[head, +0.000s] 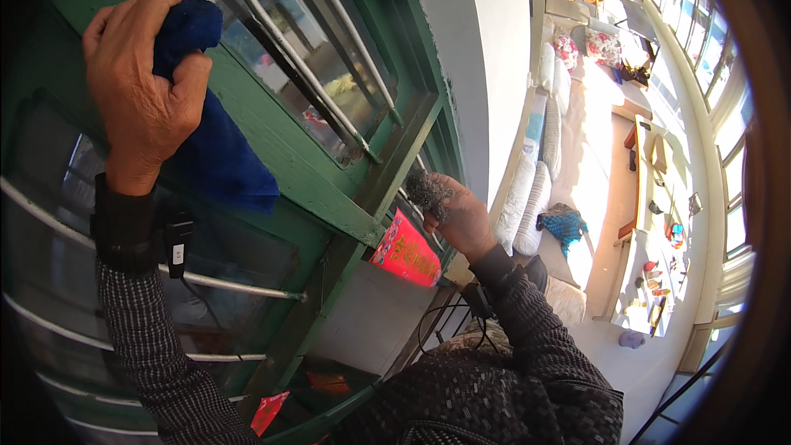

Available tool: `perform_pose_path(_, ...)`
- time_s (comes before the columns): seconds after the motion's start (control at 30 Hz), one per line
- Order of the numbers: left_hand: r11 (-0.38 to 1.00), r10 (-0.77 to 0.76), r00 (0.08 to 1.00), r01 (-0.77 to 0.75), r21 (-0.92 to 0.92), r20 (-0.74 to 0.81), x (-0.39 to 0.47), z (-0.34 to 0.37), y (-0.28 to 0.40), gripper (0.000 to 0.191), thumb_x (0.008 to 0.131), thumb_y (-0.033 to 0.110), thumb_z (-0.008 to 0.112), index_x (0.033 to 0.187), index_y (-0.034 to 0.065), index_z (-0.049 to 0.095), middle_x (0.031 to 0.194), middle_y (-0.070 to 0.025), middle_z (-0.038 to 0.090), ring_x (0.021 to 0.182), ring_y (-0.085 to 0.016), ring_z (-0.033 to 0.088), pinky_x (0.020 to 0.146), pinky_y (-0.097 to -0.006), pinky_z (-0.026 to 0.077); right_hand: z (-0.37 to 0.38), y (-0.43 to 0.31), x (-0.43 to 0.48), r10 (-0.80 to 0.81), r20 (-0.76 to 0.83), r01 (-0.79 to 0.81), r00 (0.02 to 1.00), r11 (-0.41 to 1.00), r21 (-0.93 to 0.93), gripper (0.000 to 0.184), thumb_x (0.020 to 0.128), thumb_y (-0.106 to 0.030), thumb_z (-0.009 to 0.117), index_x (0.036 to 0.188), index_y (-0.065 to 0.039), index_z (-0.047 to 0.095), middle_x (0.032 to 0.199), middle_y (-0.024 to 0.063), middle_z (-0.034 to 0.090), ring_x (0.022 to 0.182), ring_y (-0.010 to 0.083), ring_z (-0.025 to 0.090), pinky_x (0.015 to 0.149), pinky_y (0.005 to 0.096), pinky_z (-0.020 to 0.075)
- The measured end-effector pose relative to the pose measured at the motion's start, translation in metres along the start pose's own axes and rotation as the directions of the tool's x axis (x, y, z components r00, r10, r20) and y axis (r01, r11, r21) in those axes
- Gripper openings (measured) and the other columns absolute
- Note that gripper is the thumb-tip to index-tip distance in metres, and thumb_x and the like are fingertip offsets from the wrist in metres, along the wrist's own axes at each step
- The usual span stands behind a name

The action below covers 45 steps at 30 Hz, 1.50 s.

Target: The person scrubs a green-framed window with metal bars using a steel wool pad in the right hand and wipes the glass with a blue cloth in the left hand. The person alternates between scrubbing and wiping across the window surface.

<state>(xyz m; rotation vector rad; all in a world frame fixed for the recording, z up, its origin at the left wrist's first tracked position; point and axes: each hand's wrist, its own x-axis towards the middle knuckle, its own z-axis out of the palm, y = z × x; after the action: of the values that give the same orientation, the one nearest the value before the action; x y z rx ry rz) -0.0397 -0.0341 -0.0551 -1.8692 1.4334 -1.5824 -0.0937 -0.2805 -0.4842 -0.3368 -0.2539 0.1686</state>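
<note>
My left hand [145, 77] grips a dark blue cloth [225, 151] in front of a green-painted window frame [266, 151]. One end of the cloth bunches above my thumb, and the rest hangs below the palm. In my right hand [466, 216] is a grey metal scouring pad [427, 194], held close to the bars at the frame's lower right part. A red paper decoration [408, 253] with gold writing hangs just below that hand. Whether the pad touches a bar cannot be made out.
Painted metal bars [296, 62] cross the glass panes. Behind me at right, a long sofa [528, 198] bears cushions, with a blue checked cloth [563, 227] at its edge. Farther right stands a table [642, 278] with small items. A second red paper [269, 413] is low on the left.
</note>
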Motion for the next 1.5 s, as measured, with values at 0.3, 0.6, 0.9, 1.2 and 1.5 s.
perform_pose_path(0.3,0.987,-0.074,0.983,0.096,-0.127,0.167,-0.043,0.013,0.06,0.049,0.072,0.017,0.068,0.119,0.0017,0.067,0.106,-0.0154,0.07,0.104,-0.037,0.066,0.108,-0.0538,0.044,0.017,-0.04,0.0,0.015,-0.139,-0.041,0.99,0.982,-0.186,0.051,0.091,0.002,0.055,0.142,0.002,0.059,0.125,0.0226,0.071,0.093,0.0301,0.074,0.073,0.0386,0.0629)
perform_pose_path(0.6,0.982,-0.137,0.987,0.147,-0.117,0.086,-0.044,0.025,0.065,0.04,0.072,0.023,0.078,0.109,0.0088,0.074,0.101,-0.0132,0.071,0.097,-0.037,0.069,0.097,-0.0555,0.049,0.078,-0.192,0.135,-0.158,0.777,0.515,0.609,-0.666,-0.539,0.06,0.09,0.016,0.061,0.148,0.0,0.054,0.135,0.0275,0.067,0.116,0.0452,0.072,0.099,0.0487,0.0629)
perform_pose_path(0.9,0.985,-0.145,0.979,0.156,-0.069,0.146,-0.046,0.024,0.065,0.057,0.101,0.055,0.052,0.112,0.0014,0.068,0.094,-0.0144,0.07,0.093,-0.037,0.068,0.097,-0.0536,0.046,0.12,-0.28,0.28,0.186,0.861,0.399,0.473,-0.917,-0.022,0.058,0.097,0.003,0.069,0.152,-0.001,0.049,0.129,0.0248,0.064,0.107,0.0364,0.071,0.094,0.0444,0.0632)
perform_pose_path(1.2,0.974,-0.22,0.959,0.226,-0.016,0.177,-0.047,0.024,0.07,0.061,0.106,0.062,0.048,0.113,0.0038,0.066,0.095,-0.0126,0.07,0.089,-0.034,0.067,0.098,-0.0533,0.045,0.11,-0.282,0.292,0.161,0.878,0.351,0.45,-0.936,-0.008,0.046,0.101,-0.009,0.068,0.145,0.001,0.056,0.118,0.0205,0.065,0.101,0.0325,0.068,0.093,0.0416,0.0597)
perform_pose_path(1.5,0.562,-0.59,0.78,0.581,-0.588,0.207,-0.043,0.037,0.191,0.047,0.1,0.032,0.072,0.131,-0.0005,0.059,0.107,-0.0162,0.069,0.085,-0.029,0.067,0.075,-0.0414,0.055,0.113,-0.279,0.289,0.213,0.895,0.37,0.392,-0.927,0.059,0.059,0.091,-0.002,0.075,0.146,0.004,0.055,0.124,0.0242,0.065,0.105,0.0392,0.067,0.094,0.0459,0.0596)
